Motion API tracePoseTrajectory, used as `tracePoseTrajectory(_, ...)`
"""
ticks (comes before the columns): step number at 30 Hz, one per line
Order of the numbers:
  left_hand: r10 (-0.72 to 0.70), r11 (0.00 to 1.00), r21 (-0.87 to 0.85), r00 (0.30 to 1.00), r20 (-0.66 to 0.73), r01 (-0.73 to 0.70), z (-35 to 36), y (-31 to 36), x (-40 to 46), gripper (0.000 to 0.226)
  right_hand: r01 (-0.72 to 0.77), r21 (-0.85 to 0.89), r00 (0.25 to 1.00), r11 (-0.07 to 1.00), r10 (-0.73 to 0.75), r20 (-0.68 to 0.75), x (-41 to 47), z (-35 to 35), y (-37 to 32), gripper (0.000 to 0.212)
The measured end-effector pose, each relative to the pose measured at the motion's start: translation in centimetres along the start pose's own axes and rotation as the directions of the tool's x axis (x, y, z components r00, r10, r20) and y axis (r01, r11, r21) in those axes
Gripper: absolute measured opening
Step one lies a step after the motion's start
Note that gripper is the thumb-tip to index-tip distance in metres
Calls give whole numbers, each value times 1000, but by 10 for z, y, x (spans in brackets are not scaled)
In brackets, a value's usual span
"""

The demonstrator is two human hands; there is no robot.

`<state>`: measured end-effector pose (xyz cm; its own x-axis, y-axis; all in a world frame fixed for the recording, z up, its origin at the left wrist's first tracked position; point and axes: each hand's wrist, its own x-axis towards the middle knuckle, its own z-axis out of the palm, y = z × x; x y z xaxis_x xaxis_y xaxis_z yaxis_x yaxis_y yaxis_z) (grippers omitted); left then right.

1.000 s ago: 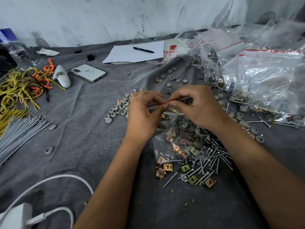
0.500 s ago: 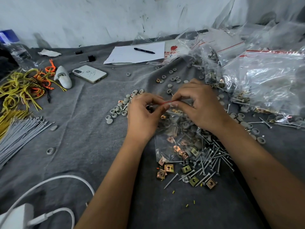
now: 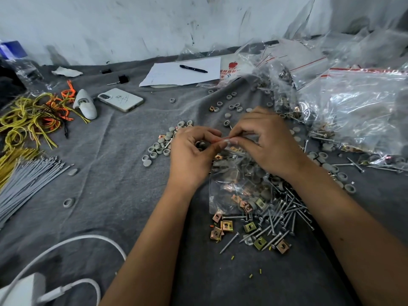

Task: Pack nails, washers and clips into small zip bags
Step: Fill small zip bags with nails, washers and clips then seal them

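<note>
A: Start left of centre. What's the left hand (image 3: 191, 155) doing?

B: Its thumb and forefinger are pinching the left end of the small zip bag (image 3: 237, 184) at the red seal strip (image 3: 223, 139), just above the middle of the frame.

A: And the right hand (image 3: 270, 142)?

B: Same kind of grip, pinching the strip just to the right. The two pinches nearly touch.

A: So which way does the strip run?

B: Roughly left to right across the frame, tilted up slightly toward the right. The bag lies on the grey surface (image 3: 123, 173) below the hands, toward the lower centre, with clips and washers showing through it.

A: What does the next move turn on?

B: I'd judge the seal closes by sliding along that axis. The unpressed length lies rightward, under the right hand, so that hand is nearer to it.

A: The loose nails (image 3: 284, 215)?

B: Lower right of the bag, touching its bottom edge.
</note>
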<state>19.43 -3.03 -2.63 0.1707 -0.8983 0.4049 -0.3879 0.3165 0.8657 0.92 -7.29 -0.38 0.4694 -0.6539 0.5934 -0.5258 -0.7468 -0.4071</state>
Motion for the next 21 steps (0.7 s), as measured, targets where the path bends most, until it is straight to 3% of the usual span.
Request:
tracePoseTrajectory(3, -98, 992, -78, 995, 25, 100, -2, 3, 0, 14, -5, 14, 1000, 1000, 5, -3, 0, 0, -1, 10)
tracePoseTrajectory(15, -63, 993, -92, 996, 58, 68, -4, 8, -2, 8, 37, 0, 999, 999, -37, 20, 0, 3, -5, 9)
tracePoseTrajectory(21, 75, 992, 97, 997, 18, -76, -7, 11, -3, 5, 46, 7, 999, 999, -46, 22, 0, 6, -6, 11)
